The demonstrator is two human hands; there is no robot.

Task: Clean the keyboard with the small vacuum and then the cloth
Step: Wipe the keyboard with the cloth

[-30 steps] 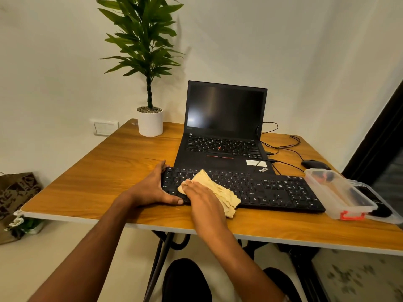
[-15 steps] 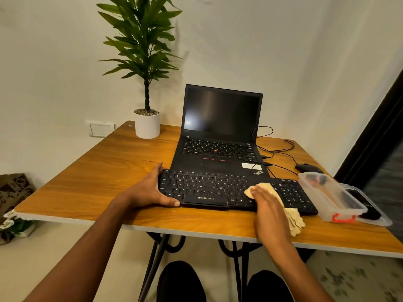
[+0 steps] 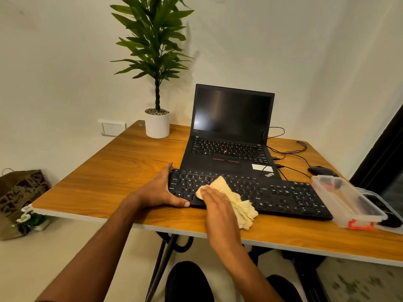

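A black keyboard (image 3: 283, 197) lies across the front of the wooden table (image 3: 104, 171), just before the laptop. My left hand (image 3: 157, 190) grips its left end, thumb along the front edge. A cream cloth (image 3: 239, 203) lies crumpled on the keys left of the middle and spills over the front edge. My right hand (image 3: 218, 208) presses flat on the cloth with straight fingers. The small vacuum is not clearly seen; dark items lie inside the clear box.
An open black laptop (image 3: 231, 131) stands behind the keyboard, cables and a black mouse (image 3: 320, 171) to its right. A clear plastic box (image 3: 349, 201) with a red latch sits at the keyboard's right end. A potted plant (image 3: 157, 125) stands at the back left.
My right hand has swept the cloth from the keyboard's right part back to the left, near my left hand. The left hand has kept its hold on the left end.
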